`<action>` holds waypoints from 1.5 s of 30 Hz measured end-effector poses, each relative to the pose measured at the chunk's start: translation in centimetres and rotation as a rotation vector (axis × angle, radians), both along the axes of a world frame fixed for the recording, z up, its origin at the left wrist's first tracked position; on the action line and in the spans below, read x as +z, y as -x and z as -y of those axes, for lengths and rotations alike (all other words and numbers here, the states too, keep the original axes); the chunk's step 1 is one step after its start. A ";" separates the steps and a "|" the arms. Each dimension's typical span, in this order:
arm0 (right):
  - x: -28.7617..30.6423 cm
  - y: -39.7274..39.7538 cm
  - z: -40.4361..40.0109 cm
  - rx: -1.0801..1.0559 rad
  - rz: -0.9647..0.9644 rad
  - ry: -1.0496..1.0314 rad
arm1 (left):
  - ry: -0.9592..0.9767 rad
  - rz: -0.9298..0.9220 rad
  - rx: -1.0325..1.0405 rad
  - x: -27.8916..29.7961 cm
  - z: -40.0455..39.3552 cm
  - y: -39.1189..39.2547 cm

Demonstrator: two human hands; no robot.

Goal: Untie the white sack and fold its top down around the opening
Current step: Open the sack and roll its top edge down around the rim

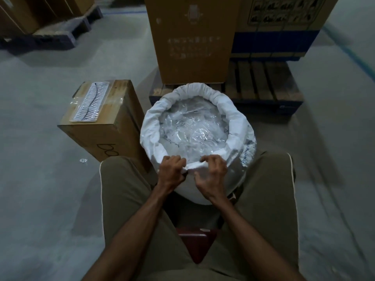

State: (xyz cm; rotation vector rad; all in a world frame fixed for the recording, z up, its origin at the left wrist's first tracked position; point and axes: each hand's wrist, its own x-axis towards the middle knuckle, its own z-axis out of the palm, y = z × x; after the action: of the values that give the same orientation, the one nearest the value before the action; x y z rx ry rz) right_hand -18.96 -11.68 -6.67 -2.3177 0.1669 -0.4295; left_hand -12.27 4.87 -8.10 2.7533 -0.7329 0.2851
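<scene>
The white sack [242, 126] stands open on the floor between my knees. Its top is rolled down into a thick cuff around the far and side rim. Clear plastic packets [192, 128] fill the inside. My left hand [171, 172] pinches the near edge of the rim, fingers curled over the fabric. My right hand [212, 176] grips the same near edge just to the right, fingers hooked over the fold. Between the hands the rim is bunched and lies lower than the rest.
A cardboard box [105, 122] with a clear packet on top stands left of the sack. A tall carton [190, 39] sits on a wooden pallet [263, 84] behind it. More cartons stand far left and right. I sit on a dark red stool [197, 242].
</scene>
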 end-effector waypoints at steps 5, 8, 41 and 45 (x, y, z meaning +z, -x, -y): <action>-1.1 0.0 1.1 -0.426 -0.407 -0.896 | -0.062 0.247 -0.026 -2.1 1.2 0.4; -2.9 -1.7 1.9 -0.478 -0.443 -1.159 | -0.097 0.334 -0.108 -2.6 1.6 0.9; -2.8 -4.9 7.1 -0.628 -0.429 -0.721 | 0.046 -0.286 -0.009 -2.7 12.0 2.4; -3.1 -6.5 8.2 -0.730 -0.405 -1.043 | 0.427 -0.803 0.145 -1.2 12.0 0.1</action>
State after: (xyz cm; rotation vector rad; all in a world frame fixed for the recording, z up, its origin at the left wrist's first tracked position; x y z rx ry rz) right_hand -12.49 -19.88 -9.81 -1.2142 1.1529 -0.1319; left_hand -12.40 -7.12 -9.30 2.2153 -0.2170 -0.5503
